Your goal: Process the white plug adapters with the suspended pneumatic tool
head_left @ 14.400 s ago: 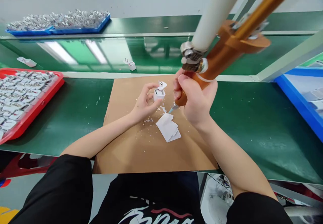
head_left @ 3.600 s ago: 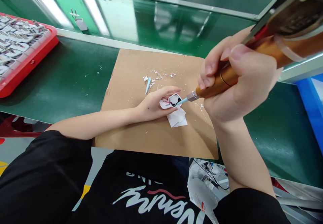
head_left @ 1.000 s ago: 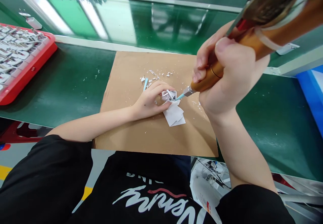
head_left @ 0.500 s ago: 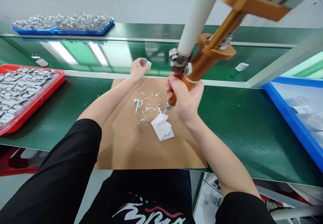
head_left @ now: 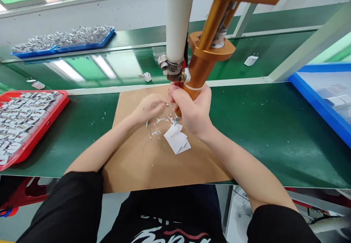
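My right hand (head_left: 193, 109) is wrapped around the orange metal body of a glue dispenser (head_left: 204, 65), which hangs from above with a thick white hose (head_left: 178, 20). Its pale blue nozzle tip (head_left: 176, 122) points down at a small stack of white paper squares (head_left: 176, 139). To the left of the dispenser, my left hand (head_left: 150, 107) hovers over the cardboard sheet (head_left: 131, 162), slightly blurred, fingers and thumb apart with nothing visible held. White scraps (head_left: 161, 120) lie beneath it. A white plug housing with metal parts (head_left: 147, 76) rests on the ledge behind.
A red tray (head_left: 59, 113) of white plug pieces stands at left, a blue tray (head_left: 109, 37) of metal parts on the back shelf. At right is a blue bin (head_left: 315, 93) with white casings. More white plugs (head_left: 251, 60) (head_left: 37, 85) sit along the back ledge.
My left hand has let go of the white plug housing on the back ledge and come back toward the nozzle. My right hand keeps its hold on the dispenser; the view has shifted.
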`<state>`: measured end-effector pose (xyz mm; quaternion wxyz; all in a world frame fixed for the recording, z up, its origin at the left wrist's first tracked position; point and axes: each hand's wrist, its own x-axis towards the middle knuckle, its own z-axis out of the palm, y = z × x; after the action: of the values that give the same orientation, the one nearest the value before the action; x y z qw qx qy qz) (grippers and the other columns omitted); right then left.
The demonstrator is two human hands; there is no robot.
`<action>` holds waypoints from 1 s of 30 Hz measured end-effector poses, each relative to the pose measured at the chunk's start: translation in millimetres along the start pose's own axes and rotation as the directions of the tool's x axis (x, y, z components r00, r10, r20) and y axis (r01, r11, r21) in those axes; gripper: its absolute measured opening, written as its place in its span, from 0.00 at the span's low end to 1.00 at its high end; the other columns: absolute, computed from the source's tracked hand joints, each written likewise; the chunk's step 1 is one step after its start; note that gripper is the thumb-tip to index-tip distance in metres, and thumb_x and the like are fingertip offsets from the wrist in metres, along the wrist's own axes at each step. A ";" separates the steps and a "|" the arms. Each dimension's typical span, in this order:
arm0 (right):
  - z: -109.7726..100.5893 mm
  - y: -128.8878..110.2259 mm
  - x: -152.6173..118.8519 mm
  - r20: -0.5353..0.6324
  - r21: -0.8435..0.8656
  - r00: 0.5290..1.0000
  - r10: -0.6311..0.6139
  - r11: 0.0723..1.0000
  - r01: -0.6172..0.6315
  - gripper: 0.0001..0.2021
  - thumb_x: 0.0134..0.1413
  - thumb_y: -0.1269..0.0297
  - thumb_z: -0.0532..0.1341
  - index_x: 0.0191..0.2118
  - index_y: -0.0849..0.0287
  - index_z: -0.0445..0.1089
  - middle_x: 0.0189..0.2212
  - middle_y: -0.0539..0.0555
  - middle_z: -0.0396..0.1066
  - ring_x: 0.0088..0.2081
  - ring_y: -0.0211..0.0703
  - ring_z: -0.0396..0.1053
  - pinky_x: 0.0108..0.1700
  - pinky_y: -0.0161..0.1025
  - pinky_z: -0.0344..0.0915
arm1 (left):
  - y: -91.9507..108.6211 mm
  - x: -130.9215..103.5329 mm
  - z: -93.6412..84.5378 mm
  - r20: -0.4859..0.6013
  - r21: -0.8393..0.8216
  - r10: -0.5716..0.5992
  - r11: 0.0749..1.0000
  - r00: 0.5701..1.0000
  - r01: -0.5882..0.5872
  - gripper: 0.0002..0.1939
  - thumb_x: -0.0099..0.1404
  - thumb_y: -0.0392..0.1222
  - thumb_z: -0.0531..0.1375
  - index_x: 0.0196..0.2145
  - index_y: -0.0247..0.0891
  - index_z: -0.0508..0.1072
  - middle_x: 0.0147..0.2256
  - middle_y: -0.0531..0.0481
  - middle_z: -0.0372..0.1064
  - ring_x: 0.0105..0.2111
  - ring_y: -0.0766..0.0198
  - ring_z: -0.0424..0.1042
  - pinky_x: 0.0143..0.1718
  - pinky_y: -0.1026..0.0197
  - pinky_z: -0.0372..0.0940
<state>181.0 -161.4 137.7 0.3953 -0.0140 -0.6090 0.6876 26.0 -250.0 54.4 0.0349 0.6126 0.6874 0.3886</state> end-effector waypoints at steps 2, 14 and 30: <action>0.2 -0.2 -0.7 0.001 0.004 1.000 0.002 1.000 -0.002 0.08 0.48 0.62 0.61 0.27 0.55 0.60 0.20 0.45 0.58 0.22 0.34 0.56 0.24 0.36 0.61 | 20.1 -18.4 9.1 0.234 -0.028 0.184 0.983 0.955 -0.182 0.10 0.65 0.40 0.55 0.43 0.40 0.74 0.47 0.45 0.71 0.49 0.57 0.69 0.53 0.52 0.65; 3.1 -9.2 -7.0 0.010 -0.016 0.999 0.035 0.999 -0.035 0.10 0.50 0.59 0.62 0.27 0.56 0.61 0.21 0.46 0.59 0.22 0.32 0.59 0.25 0.35 0.62 | 36.3 -34.6 24.1 0.274 -0.425 -0.191 0.855 0.943 0.297 0.11 0.64 0.45 0.58 0.36 0.34 0.74 0.33 0.47 0.74 0.36 0.61 0.73 0.39 0.61 0.68; 4.7 -11.5 -6.2 -0.031 -0.013 0.998 0.058 0.998 -0.058 0.12 0.49 0.57 0.63 0.26 0.56 0.61 0.22 0.47 0.61 0.25 0.33 0.63 0.26 0.34 0.64 | 35.3 -37.4 25.9 0.478 -0.713 -0.223 0.467 0.850 0.523 0.11 0.56 0.42 0.68 0.35 0.32 0.77 0.33 0.45 0.76 0.35 0.62 0.76 0.39 0.64 0.70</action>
<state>188.9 -169.3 145.8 0.3844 -0.0450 -0.6067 0.6943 77.6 -271.7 40.8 0.5120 0.4090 0.5272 0.5409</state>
